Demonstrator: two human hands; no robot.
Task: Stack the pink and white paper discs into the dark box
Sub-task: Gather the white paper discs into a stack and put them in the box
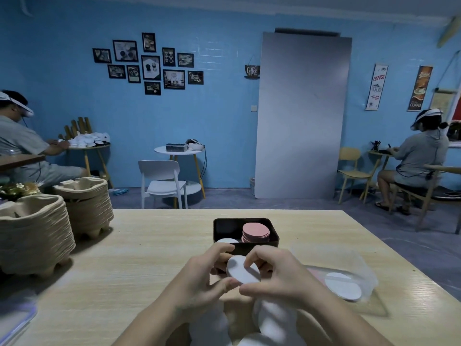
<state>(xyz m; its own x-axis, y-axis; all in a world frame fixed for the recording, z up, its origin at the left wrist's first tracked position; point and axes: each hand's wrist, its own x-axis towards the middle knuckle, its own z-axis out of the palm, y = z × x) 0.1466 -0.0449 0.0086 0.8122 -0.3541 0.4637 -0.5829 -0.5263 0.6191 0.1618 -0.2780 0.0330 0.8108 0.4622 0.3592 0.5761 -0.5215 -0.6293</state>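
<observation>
Together, both hands grip a tilted white disc stack (243,270).

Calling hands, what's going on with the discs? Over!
Left hand, right hand both grip white discs. Pink discs already in dark box. Nothing blocks the box.

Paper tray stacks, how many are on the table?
2. The near stack sits at the left edge of the table; the far stack stands behind it, farther right. More could be hidden past the picture's left edge.
</observation>
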